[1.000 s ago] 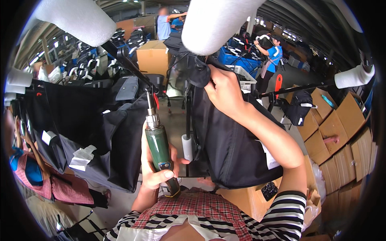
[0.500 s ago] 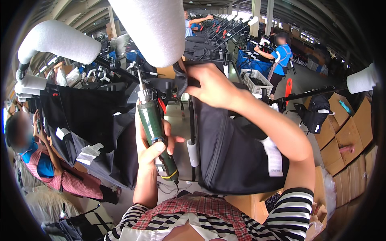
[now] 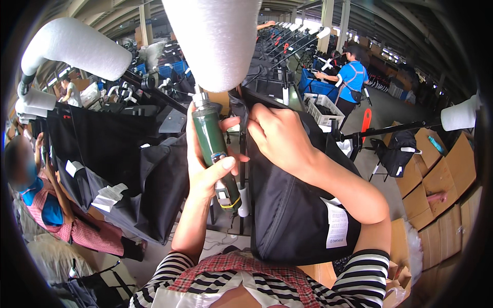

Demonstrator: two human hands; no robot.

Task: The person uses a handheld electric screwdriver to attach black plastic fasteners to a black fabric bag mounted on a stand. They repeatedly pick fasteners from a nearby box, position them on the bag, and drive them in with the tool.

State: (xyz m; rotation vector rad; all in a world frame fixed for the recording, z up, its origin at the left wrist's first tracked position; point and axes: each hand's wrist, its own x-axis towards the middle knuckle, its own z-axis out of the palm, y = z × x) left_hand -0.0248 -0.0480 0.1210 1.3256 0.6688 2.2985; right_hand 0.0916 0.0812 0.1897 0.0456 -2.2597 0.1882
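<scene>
Now the left hand [image 3: 208, 164] has raised the green screwdriver [image 3: 213, 143] higher.

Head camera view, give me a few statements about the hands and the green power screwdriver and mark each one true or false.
1. The left hand holds the green power screwdriver upright, tip up. True.
2. The right hand is empty and hangs clear of everything. False: it pinches the top edge of the black fabric seat.
3. The white label sits on the black fabric seat. True.
4. The screwdriver body is red. False: it is dark green.
5. A person in a blue top stands in the background. True.
</scene>
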